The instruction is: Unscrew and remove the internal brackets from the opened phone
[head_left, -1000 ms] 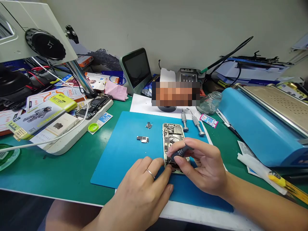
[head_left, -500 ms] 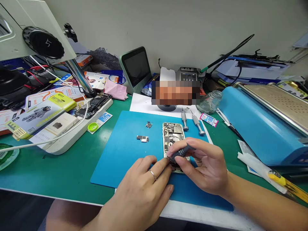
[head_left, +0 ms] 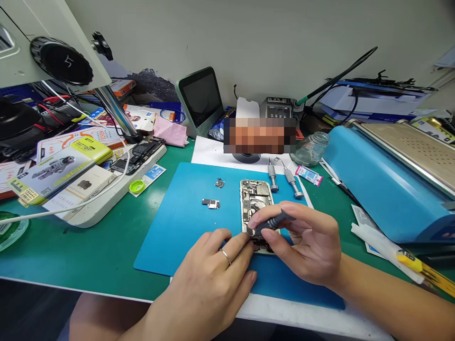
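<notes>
An opened phone (head_left: 259,191), its inner parts exposed, lies on a blue mat (head_left: 170,237). My right hand (head_left: 305,241) pinches a grey screwdriver (head_left: 272,224) between thumb and fingers, tilted with its tip down at the phone's lower part. From the left, my left hand (head_left: 216,274), a ring on one finger, grips the phone's lower left edge, fingertips close to the screwdriver tip. What lies beneath those fingertips is hidden. Left of the phone are a small metal part (head_left: 219,183) and a small board piece (head_left: 211,203). Two more grey screwdrivers (head_left: 272,176) lie beyond the phone.
At left stands a microscope (head_left: 81,213) with boxes and phone parts on its base. A smart display (head_left: 201,97), a glass jar (head_left: 312,149) and a soldering station (head_left: 277,110) are at the back. A blue machine (head_left: 377,184) and a yellow cutter (head_left: 412,260) are at right.
My right hand has shifted slightly right, and the screwdriver leans a little more to the right. My left hand keeps its place on the phone.
</notes>
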A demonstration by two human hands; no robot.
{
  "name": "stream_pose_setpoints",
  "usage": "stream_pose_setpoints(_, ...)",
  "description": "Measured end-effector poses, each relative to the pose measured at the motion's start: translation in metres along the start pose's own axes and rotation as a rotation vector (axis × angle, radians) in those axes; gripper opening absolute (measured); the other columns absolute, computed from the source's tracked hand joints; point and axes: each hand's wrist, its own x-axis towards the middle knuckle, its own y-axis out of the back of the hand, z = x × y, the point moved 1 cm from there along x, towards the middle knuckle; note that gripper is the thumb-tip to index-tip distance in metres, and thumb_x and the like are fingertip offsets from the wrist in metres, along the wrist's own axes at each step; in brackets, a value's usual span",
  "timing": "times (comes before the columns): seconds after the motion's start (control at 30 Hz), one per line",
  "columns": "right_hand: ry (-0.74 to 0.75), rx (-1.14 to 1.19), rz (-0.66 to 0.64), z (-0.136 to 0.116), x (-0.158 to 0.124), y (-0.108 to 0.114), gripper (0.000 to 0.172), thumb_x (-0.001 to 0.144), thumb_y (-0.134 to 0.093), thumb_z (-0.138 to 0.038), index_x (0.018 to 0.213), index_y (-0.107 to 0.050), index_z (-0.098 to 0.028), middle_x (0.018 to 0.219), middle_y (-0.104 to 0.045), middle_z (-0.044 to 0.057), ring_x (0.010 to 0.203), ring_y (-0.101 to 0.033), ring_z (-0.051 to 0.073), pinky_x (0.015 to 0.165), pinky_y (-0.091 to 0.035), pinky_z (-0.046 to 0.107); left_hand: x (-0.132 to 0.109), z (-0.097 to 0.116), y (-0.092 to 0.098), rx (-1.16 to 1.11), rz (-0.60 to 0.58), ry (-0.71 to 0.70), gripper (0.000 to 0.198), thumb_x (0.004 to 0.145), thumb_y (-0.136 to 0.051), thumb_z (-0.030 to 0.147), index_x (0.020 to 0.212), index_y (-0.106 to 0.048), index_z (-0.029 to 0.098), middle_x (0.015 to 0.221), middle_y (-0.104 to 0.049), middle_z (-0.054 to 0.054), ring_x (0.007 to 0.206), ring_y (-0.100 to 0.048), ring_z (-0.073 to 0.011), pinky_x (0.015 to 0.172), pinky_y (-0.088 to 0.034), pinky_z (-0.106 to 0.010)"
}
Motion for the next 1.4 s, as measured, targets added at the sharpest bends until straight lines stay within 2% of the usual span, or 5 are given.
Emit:
stream_pose_setpoints(0.27,0.005,-0.021,0.047,0.0009,0.0069,0.0030,0.082,0.087,-0.061,0.010,0.154,-0.045,-0.035,0.107,-0.073,0.003,0.091,-0.076,0.019,0.074,-0.071,0.032,-0.0014,0.0003,-0.0008,0.000,0.010,-0.001,0.036,0.105,-0.057,0.027,0.137,-0.062,0.013,0.133,-0.069,-0.005,0.109,-0.060,-0.0275,0.091,-0.059,-0.047)
stream_pose_setpoints(0.73,0.025,-0.047,0.059,0.0010,0.0067,0.0056,0.082,0.086,-0.061,0.011,0.154,-0.044,-0.031,0.109,-0.072,0.004,0.093,-0.076,0.018,0.075,-0.071,0.032,-0.0011,-0.0002,-0.0008,-0.007,0.000,0.000,0.034,0.105,-0.056,0.027,0.135,-0.063,0.013,0.133,-0.069,-0.005,0.109,-0.061,-0.0272,0.090,-0.059,-0.047)
stream_pose_setpoints(1.27,-0.005,-0.035,0.062,0.0020,0.0061,0.0037,0.071,0.092,-0.060,0.003,0.150,-0.045,-0.034,0.106,-0.073,0.003,0.090,-0.076,0.019,0.072,-0.071,0.033,-0.0014,0.0004,-0.0004,-0.005,-0.008,0.001,0.035,0.105,-0.055,0.027,0.136,-0.062,0.012,0.133,-0.069,-0.006,0.109,-0.061,-0.0278,0.090,-0.060,-0.048)
stream_pose_setpoints(1.4,0.004,-0.026,0.058,0.0019,0.0058,0.0036,0.075,0.091,-0.060,0.006,0.152,-0.043,-0.033,0.107,-0.072,0.004,0.091,-0.075,0.018,0.073,-0.070,0.032,-0.0008,0.0000,0.0007,-0.007,-0.009,0.004,0.034,0.105,-0.055,0.026,0.135,-0.063,0.012,0.133,-0.069,-0.007,0.108,-0.061,-0.0275,0.090,-0.060,-0.047)
